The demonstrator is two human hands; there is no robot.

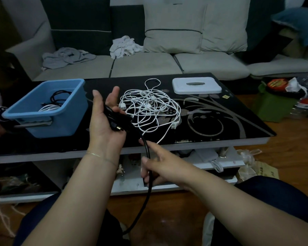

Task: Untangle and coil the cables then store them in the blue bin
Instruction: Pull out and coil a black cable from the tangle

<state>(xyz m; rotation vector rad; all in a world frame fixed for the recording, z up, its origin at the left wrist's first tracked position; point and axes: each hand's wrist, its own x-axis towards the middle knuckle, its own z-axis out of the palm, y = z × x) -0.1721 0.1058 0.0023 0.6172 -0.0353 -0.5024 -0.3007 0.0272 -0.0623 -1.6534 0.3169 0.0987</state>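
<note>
I saw the left hand [103, 119] held palm up over the near edge of the glossy black tabletop with pale flower swirls [220, 121]. A thick black cable [148, 153] lay across that palm with its plug end near the heel of the hand. The thumb and fingers stood mostly straight, so its grip was spread and only cradled the cable.

The right hand [160, 167] was lower, in front of the tabletop's edge. Its grip was pinching the same black cable, with the thumb on one side and curled fingers on the other, while the pointer finger stuck out. Below it, the cable hung down toward the brown wooden floor [176, 213].

A messy tangle of thin white cables [149, 105] sat in the middle of the tabletop, just beside the left hand. The blue plastic bin [46, 107] stood on the left part of the tabletop. Inside it lay a coiled black cable [59, 98] and a coiled white cable [49, 108]. A flat white plastic lid with a grey handle [196, 85] rested at the far side. Behind it all was a grey sofa [149, 64] with crumpled cloths on it.
</note>
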